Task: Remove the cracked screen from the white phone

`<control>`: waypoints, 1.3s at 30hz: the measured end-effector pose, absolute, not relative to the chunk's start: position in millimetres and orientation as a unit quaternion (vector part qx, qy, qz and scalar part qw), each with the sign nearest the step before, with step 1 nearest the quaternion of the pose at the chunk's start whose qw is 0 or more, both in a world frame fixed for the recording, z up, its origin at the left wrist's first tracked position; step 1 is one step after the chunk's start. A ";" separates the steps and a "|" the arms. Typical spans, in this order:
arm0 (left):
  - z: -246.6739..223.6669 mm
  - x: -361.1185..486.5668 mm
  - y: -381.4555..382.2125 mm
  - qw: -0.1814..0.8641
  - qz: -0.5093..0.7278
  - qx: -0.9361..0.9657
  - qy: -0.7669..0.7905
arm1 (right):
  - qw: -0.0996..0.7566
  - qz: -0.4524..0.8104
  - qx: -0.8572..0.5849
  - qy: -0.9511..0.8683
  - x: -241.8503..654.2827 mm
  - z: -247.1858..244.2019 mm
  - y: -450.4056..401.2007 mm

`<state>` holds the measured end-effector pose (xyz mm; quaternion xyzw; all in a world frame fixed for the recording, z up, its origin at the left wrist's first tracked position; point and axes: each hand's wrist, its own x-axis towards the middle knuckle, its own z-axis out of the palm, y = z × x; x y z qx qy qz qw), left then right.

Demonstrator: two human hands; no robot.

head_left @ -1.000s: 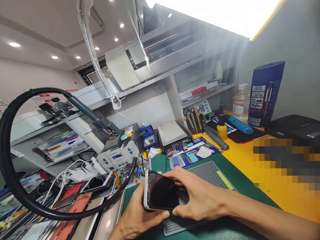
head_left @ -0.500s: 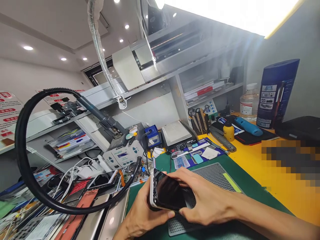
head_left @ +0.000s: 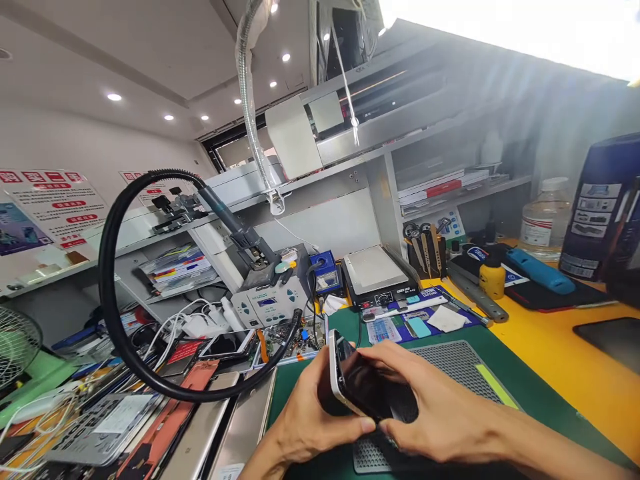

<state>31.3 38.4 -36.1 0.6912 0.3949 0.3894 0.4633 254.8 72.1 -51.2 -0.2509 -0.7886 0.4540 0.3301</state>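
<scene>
A smartphone [head_left: 364,385] with a dark glass face and a silver rim is held tilted between both hands. At its near left end a narrow gap shows between the screen and the frame. My left hand [head_left: 311,419] is wrapped round the left side, its thumb along the lower edge. My right hand [head_left: 433,399] grips the opposite side, thumb at the lower edge close to the left thumb and fingers over the upper edge. The phone's back is hidden. Below lies a grey perforated mat [head_left: 453,363] on a green work mat [head_left: 543,417].
A black hose [head_left: 106,287] loops on the left from a hot-air station [head_left: 267,303]. Phone parts and housings [head_left: 200,427] crowd the left side. Behind stand a flat heating plate [head_left: 377,270], tweezers [head_left: 426,253] and a yellow bottle [head_left: 493,279]. Another phone [head_left: 610,343] lies at right.
My view has swung left, so the bench appears farther right. The phone is tilted more steeply in my hands, and both hands keep their hold on it.
</scene>
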 end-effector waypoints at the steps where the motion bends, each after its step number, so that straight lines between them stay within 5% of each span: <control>1: -36.8 31.6 38.3 0.471 0.393 0.683 0.396 | 0.329 0.462 -0.250 -0.784 254.5 -51.0 72.2; 20: -33.1 36.5 35.4 0.538 0.417 0.635 0.366 | 0.293 0.639 -0.202 -0.682 250.2 -49.1 73.2; 39: -29.4 38.3 34.8 0.467 0.398 0.655 0.442 | 0.259 0.758 -0.190 -0.568 248.0 -40.4 73.3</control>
